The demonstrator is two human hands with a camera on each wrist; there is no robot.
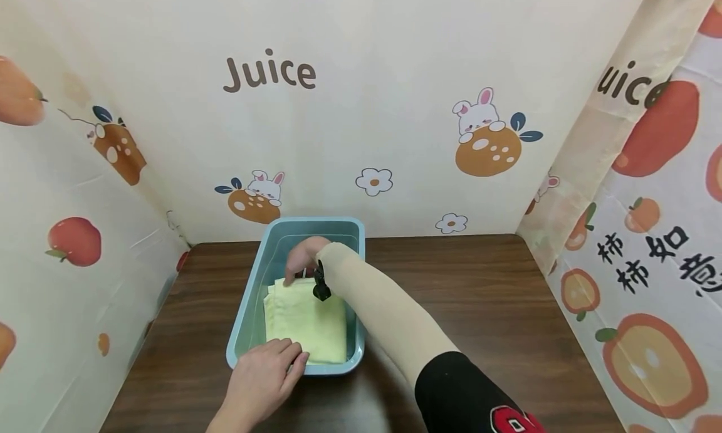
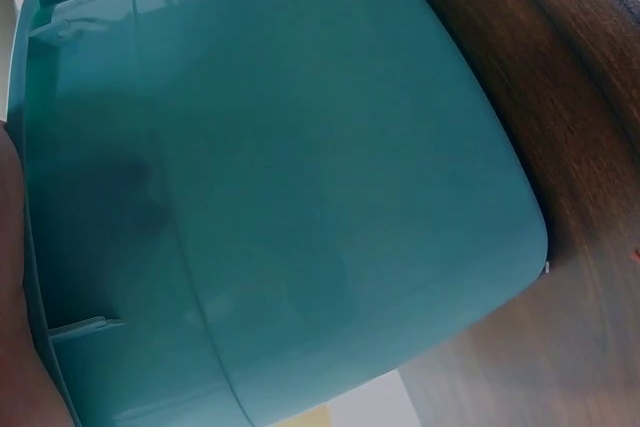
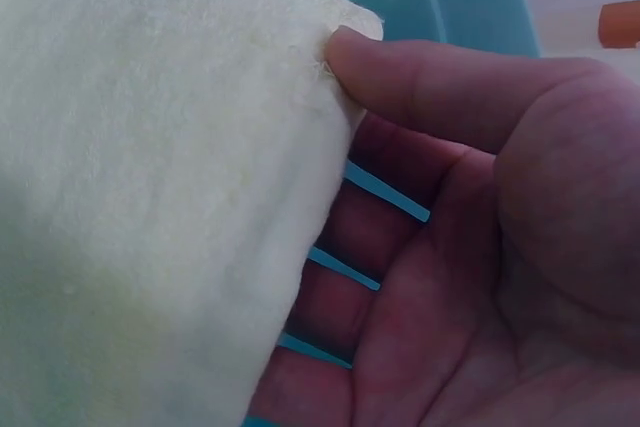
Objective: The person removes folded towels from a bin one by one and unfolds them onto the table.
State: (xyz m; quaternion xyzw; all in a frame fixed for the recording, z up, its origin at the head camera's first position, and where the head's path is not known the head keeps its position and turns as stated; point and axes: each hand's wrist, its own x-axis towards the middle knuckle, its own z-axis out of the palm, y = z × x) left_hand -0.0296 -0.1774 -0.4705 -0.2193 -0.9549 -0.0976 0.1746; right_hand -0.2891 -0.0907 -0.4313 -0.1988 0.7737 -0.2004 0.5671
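Note:
A folded pale yellow cloth [image 1: 310,326] lies in a light blue plastic basin [image 1: 242,301]. At the cloth's far edge, my right hand [image 1: 304,257] reaches down into the basin. In the right wrist view, that hand [image 3: 450,237] pinches a corner of the cloth [image 3: 150,187], thumb on top and fingers underneath. My left hand [image 1: 265,376] holds the near left part of the basin's rim, fingers over the edge. Only a sliver of the left hand [image 2: 20,327] shows in the left wrist view, beside the rim; the basin's outer wall [image 2: 300,177] fills most of it.
The basin stands on a dark brown wooden table [image 1: 451,301]. A printed cream curtain [image 1: 395,107] hangs along the table's back edge, with more printed sheets on the left and right [image 1: 665,282]. A black strap piece [image 1: 320,286] hangs from the right wrist.

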